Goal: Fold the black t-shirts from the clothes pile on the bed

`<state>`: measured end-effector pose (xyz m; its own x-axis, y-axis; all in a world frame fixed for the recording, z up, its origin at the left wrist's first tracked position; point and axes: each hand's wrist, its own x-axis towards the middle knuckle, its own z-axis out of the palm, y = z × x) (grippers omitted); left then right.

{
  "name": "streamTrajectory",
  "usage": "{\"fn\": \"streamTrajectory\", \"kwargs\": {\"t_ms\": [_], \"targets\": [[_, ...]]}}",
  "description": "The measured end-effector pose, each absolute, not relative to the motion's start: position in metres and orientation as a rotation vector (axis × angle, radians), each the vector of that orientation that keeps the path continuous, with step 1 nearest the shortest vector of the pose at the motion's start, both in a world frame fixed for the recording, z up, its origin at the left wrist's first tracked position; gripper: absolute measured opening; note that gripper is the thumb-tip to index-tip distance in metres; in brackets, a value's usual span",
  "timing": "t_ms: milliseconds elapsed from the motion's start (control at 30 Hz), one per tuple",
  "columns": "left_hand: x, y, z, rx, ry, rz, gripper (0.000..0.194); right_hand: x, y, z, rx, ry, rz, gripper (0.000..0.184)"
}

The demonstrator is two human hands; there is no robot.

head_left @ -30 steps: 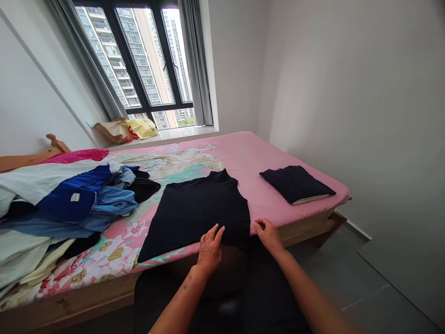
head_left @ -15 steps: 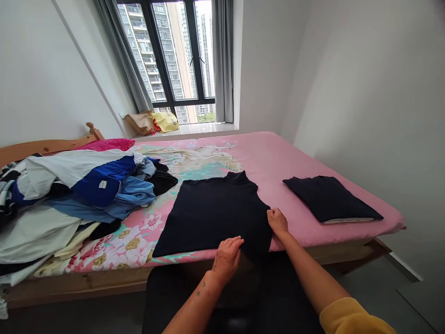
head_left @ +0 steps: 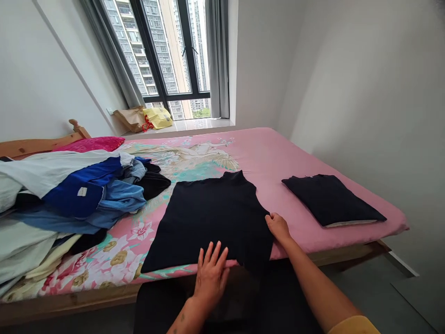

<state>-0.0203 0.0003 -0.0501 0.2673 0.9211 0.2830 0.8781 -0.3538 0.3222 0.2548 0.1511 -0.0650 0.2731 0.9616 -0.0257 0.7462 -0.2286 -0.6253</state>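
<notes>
A black high-necked top (head_left: 205,218) lies spread on the bed, its collar towards the far side and a lower part hanging over the near edge. My left hand (head_left: 211,273) rests with fingers spread on its near edge. At the top's right side, my right hand (head_left: 277,225) pinches the fabric near the shoulder edge, thumb and fingers pressed together. Further right lies a folded dark garment (head_left: 330,199) with a pale strip along its near edge.
A heap of mixed clothes (head_left: 86,190) covers the bed's left side, before a bright pink pillow (head_left: 90,144). The bed (head_left: 264,153) has a pink floral sheet. A brown paper bag (head_left: 130,118) and a yellow bag (head_left: 158,118) stand on the windowsill.
My left hand has moved left along the near edge and spread its fingers flat. My right hand keeps its pinch on the top's side. The view has shifted slightly.
</notes>
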Motion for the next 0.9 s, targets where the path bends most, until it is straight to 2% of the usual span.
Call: {"fn": "streamTrajectory", "kwargs": {"t_ms": [67, 200, 400, 533, 700, 900], "targets": [[-0.026, -0.005, -0.052, 2.474, 1.637, 0.58, 0.054, 0.256, 0.157, -0.066, -2.034, -1.526, 0.637, 0.036], [-0.024, 0.007, -0.045, 2.436, 1.64, 0.581, 0.039, 0.259, 0.167, -0.07, -2.009, -1.495, 0.708, 0.043], [0.001, 0.03, -0.047, 2.554, 1.425, 0.495, 0.071, 0.264, 0.165, -0.075, -1.979, -1.436, 0.719, 0.042], [0.015, 0.033, -0.048, 2.48, 1.57, 0.588, 0.062, 0.266, 0.169, -0.076, -1.969, -1.43, 0.763, 0.042], [0.025, 0.045, -0.042, 2.463, 1.533, 0.607, 0.05, 0.265, 0.17, -0.074, -1.963, -1.434, 0.741, 0.042], [0.034, 0.033, -0.029, 2.481, 1.37, 0.5, 0.051, 0.267, 0.16, -0.066, -2.006, -1.427, 0.684, 0.033]]}}
